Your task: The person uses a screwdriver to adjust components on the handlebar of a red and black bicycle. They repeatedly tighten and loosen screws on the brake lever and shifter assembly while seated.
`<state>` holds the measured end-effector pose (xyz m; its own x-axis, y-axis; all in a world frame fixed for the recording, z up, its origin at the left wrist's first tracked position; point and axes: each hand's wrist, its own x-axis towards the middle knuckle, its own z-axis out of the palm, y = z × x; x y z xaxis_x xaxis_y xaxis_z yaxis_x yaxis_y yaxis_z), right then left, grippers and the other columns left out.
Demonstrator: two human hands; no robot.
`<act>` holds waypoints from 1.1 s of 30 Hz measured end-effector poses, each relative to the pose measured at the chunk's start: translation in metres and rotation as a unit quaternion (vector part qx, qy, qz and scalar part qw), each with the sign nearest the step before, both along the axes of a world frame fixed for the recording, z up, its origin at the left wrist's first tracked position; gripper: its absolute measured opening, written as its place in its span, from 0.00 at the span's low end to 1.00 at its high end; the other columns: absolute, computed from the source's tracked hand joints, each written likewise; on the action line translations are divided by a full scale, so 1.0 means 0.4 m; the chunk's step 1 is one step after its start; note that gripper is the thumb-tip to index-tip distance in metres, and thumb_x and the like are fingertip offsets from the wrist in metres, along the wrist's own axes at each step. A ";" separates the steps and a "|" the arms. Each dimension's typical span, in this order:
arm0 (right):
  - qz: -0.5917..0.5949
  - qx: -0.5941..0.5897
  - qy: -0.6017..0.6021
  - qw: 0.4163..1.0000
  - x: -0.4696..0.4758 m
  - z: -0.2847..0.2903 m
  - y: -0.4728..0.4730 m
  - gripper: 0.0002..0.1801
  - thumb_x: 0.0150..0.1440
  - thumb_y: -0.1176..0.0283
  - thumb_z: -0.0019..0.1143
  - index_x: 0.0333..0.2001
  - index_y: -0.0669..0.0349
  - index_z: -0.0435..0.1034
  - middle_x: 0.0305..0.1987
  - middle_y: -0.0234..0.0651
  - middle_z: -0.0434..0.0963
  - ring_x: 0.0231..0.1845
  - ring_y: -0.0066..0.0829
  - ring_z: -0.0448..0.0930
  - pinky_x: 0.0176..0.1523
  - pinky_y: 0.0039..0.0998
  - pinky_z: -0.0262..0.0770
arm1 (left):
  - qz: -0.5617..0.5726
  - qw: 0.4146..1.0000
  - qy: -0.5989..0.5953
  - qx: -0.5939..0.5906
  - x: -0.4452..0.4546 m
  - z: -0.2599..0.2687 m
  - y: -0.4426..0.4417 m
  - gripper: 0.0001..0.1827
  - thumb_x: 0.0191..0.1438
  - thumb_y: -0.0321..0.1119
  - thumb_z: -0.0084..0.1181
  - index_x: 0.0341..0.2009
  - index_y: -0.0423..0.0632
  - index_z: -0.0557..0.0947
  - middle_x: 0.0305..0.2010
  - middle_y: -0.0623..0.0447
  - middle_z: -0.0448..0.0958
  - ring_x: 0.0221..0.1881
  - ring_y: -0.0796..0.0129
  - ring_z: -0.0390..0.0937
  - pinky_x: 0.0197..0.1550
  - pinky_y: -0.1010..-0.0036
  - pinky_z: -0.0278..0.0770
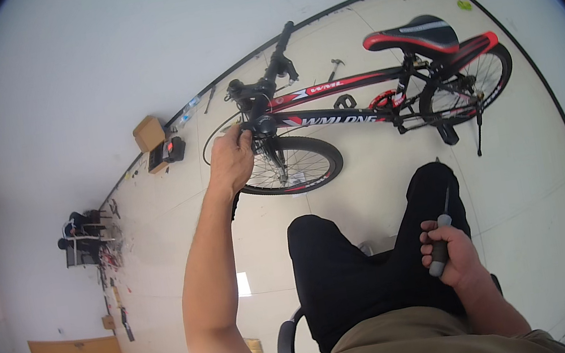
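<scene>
A black and red bicycle (339,116) stands on the floor before me, its front wheel (308,164) turned to the side. My left hand (232,156) is closed around the near part of its handlebar, beside a round black part that looks like a bell (265,126); most of the grip is hidden under the hand. Over my right thigh, my right hand (450,255) holds a screwdriver (439,251) by its grey and dark handle, the shaft pointing away from me. The black and red saddle (412,37) is at the far right of the frame.
A claw hammer (336,67) lies on the floor beyond the bicycle. An open cardboard box (149,134) stands near the wall, with plastic bottles (190,108) close by. The kickstand (480,133) reaches to the floor. A chair armrest (288,348) is at my left. Farther left are chairs and scattered items.
</scene>
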<state>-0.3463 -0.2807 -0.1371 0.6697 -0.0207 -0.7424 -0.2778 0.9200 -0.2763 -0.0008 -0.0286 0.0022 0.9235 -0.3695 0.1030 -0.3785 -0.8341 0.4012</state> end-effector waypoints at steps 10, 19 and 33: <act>0.009 -0.004 0.003 1.000 0.001 0.005 -0.004 0.14 0.59 0.77 0.52 0.50 0.61 0.70 0.38 0.36 0.75 0.31 0.26 0.74 0.33 0.30 0.74 | 0.021 1.000 0.022 -0.004 -0.010 0.010 -0.003 0.15 0.68 0.38 0.52 0.45 0.39 0.84 0.32 0.33 0.80 0.36 0.38 0.78 0.42 0.53 0.73; 0.007 0.000 -0.004 1.000 -0.003 -0.004 -0.003 0.13 0.60 0.77 0.52 0.49 0.61 0.71 0.38 0.35 0.75 0.31 0.26 0.74 0.32 0.30 0.75 | 0.009 1.000 0.006 -0.018 -0.008 -0.004 -0.002 0.15 0.70 0.38 0.52 0.49 0.40 0.85 0.27 0.43 0.79 0.29 0.60 0.74 0.39 0.63 0.74; 0.003 0.002 -0.002 1.000 0.005 0.011 -0.006 0.13 0.60 0.76 0.52 0.50 0.61 0.70 0.38 0.36 0.75 0.32 0.27 0.74 0.33 0.30 0.75 | 0.014 0.999 -0.029 -0.002 -0.027 -0.024 -0.014 0.18 0.67 0.40 0.52 0.50 0.37 0.79 0.39 0.29 0.82 0.45 0.31 0.79 0.50 0.47 0.75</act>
<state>-0.3444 -0.2831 -0.1325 0.6734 -0.0143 -0.7392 -0.2818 0.9194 -0.2745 -0.0116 -0.0340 -0.0073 0.9259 -0.3432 0.1578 -0.3778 -0.8430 0.3830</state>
